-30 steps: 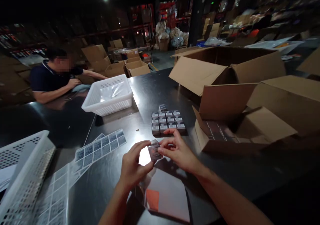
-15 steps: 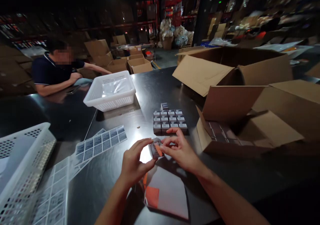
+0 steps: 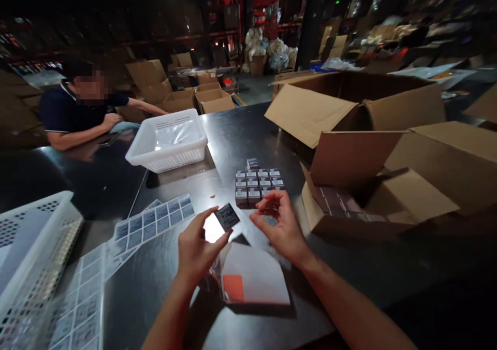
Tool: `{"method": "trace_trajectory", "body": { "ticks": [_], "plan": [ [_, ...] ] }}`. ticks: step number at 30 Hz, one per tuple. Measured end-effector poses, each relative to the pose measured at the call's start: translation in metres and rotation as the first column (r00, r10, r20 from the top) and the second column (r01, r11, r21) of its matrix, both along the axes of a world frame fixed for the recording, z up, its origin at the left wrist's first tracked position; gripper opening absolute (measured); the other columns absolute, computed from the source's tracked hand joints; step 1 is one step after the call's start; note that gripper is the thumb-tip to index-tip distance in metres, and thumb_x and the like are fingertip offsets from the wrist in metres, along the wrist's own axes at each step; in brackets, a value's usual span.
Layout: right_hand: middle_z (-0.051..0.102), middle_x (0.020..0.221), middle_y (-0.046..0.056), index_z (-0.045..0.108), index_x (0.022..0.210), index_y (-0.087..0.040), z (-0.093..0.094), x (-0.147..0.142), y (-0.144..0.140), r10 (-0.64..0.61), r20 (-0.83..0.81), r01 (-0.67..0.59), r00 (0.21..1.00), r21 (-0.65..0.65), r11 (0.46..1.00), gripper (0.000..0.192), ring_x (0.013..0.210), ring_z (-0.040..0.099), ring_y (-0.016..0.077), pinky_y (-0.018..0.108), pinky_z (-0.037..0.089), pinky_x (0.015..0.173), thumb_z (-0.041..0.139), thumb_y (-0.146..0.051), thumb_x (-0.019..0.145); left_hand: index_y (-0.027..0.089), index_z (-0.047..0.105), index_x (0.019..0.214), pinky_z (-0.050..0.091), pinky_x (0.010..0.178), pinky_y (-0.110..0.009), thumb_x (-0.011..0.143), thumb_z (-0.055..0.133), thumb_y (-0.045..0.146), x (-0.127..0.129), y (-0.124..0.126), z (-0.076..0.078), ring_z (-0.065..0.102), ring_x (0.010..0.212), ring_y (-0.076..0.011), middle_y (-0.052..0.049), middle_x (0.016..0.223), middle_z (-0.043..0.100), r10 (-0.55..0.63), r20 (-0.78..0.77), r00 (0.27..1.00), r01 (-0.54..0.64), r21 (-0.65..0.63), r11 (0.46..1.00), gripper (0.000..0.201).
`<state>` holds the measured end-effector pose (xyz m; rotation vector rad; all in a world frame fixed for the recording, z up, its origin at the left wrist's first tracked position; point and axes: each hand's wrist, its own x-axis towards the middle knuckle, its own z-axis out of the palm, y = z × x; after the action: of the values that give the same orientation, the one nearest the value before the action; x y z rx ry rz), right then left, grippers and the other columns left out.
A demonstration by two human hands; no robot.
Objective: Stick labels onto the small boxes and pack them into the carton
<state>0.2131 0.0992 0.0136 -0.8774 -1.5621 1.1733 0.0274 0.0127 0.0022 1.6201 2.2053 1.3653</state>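
My left hand [image 3: 196, 249] holds a small dark box [image 3: 227, 216] by its lower corner, tilted, above the dark table [image 3: 248, 132]. A hand's width to the right, my right hand [image 3: 279, 225] has let go of it, fingers curled and apart, with nothing in them that I can see. Just beyond my hands stands a block of several small labelled boxes [image 3: 258, 183], packed in rows. Under my wrists lies a clear sleeve with white and orange card [image 3: 252, 280].
Sheets of printed labels [image 3: 153, 223] lie to the left beside a white basket [image 3: 27, 267]. Another white basket [image 3: 169, 143] stands farther back. Open cardboard cartons [image 3: 361, 194] fill the right side. A seated person [image 3: 77, 114] leans on the table at far left.
Both hands held the small box together before. Now my right hand has come off it and my left has lifted and turned it up to the left.
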Motion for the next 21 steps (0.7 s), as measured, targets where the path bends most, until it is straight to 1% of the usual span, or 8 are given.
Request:
{"method": "trace_trajectory", "body": {
  "ticks": [1, 3, 5, 7, 9, 12, 17, 21],
  "plan": [
    [0.064, 0.096, 0.001, 0.052, 0.106, -0.026, 0.004, 0.001, -0.004, 0.08, 0.05, -0.083, 0.996, 0.066, 0.994, 0.038, 0.09, 0.065, 0.0185, 0.036, 0.055, 0.085, 0.075, -0.034, 0.077, 0.024, 0.071, 0.114, 0.051, 0.061, -0.026, 0.072, 0.077, 0.036, -0.002, 0.0, 0.0, 0.067, 0.07, -0.0161, -0.003, 0.103, 0.077, 0.062, 0.004, 0.998, -0.062, -0.005, 0.998, 0.044],
    [0.067, 0.102, 0.003, 0.058, 0.109, -0.025, 0.01, 0.001, -0.014, 0.245, 0.209, -0.282, 0.947, 0.17, 0.944, 0.038, 0.095, 0.066, 0.0207, 0.037, 0.054, 0.088, 0.078, -0.033, 0.078, 0.024, 0.07, 0.116, 0.051, 0.066, -0.027, 0.072, 0.077, 0.039, -0.005, 0.001, 0.0, 0.068, 0.074, -0.0172, -0.003, 0.103, 0.076, 0.159, 0.001, 0.987, -0.159, -0.016, 0.987, 0.046],
    [0.069, 0.107, 0.006, 0.062, 0.113, -0.024, 0.012, 0.0, -0.021, 0.337, 0.377, -0.44, 0.863, 0.232, 0.868, 0.046, 0.1, 0.065, 0.0248, 0.039, 0.052, 0.09, 0.084, -0.036, 0.074, 0.024, 0.069, 0.117, 0.051, 0.07, -0.028, 0.072, 0.077, 0.041, -0.009, 0.002, 0.0, 0.068, 0.076, -0.018, -0.004, 0.104, 0.076, 0.222, -0.018, 0.975, -0.222, -0.02, 0.975, 0.049],
    [0.07, 0.109, 0.007, 0.064, 0.118, -0.023, 0.008, -0.003, -0.025, 0.38, 0.491, -0.539, 0.784, 0.236, 0.809, 0.053, 0.103, 0.064, 0.0278, 0.042, 0.051, 0.091, 0.087, -0.036, 0.072, 0.024, 0.069, 0.118, 0.051, 0.072, -0.029, 0.072, 0.077, 0.043, -0.011, 0.003, 0.0, 0.067, 0.076, -0.0181, -0.005, 0.107, 0.075, 0.264, -0.035, 0.964, -0.264, -0.001, 0.964, 0.05],
    [0.07, 0.11, 0.007, 0.064, 0.12, -0.022, 0.001, -0.006, -0.025, 0.404, 0.522, -0.565, 0.751, 0.192, 0.802, 0.049, 0.104, 0.065, 0.027, 0.041, 0.052, 0.091, 0.083, -0.028, 0.076, 0.023, 0.069, 0.118, 0.051, 0.072, -0.03, 0.072, 0.077, 0.044, -0.012, 0.004, 0.001, 0.067, 0.075, -0.018, -0.005, 0.111, 0.075, 0.285, -0.024, 0.958, -0.285, 0.01, 0.959, 0.051],
    [0.071, 0.111, 0.005, 0.067, 0.117, -0.023, -0.009, -0.011, -0.024, 0.437, 0.445, -0.531, 0.782, 0.106, 0.841, 0.034, 0.102, 0.068, 0.0216, 0.034, 0.053, 0.09, 0.072, -0.016, 0.084, 0.022, 0.069, 0.116, 0.051, 0.071, -0.03, 0.071, 0.077, 0.043, -0.012, 0.004, 0.003, 0.068, 0.075, -0.0182, -0.006, 0.112, 0.074, 0.298, 0.021, 0.954, -0.298, 0.002, 0.955, 0.05],
    [0.078, 0.093, 0.0, 0.07, 0.112, -0.024, -0.005, -0.012, -0.026, 0.455, 0.404, -0.486, 0.794, -0.03, 0.874, 0.026, 0.084, 0.073, 0.0184, 0.028, 0.053, 0.077, 0.063, -0.014, 0.089, 0.021, 0.068, 0.117, 0.051, 0.077, -0.033, 0.074, 0.075, 0.045, -0.014, 0.005, 0.004, 0.069, 0.082, -0.0209, -0.008, 0.113, 0.073, 0.305, 0.068, 0.95, -0.304, -0.029, 0.952, 0.049],
    [0.077, 0.084, -0.001, 0.072, 0.1, -0.024, -0.001, -0.01, -0.029, 0.394, 0.523, -0.481, 0.756, 0.035, 0.876, 0.012, 0.075, 0.073, 0.0183, 0.026, 0.051, 0.068, 0.062, -0.024, 0.094, 0.022, 0.068, 0.115, 0.052, 0.084, -0.037, 0.072, 0.075, 0.05, -0.016, 0.008, 0.003, 0.07, 0.089, -0.0239, -0.007, 0.109, 0.074, 0.335, 0.123, 0.934, -0.328, -0.074, 0.942, 0.053]
  ]
}}
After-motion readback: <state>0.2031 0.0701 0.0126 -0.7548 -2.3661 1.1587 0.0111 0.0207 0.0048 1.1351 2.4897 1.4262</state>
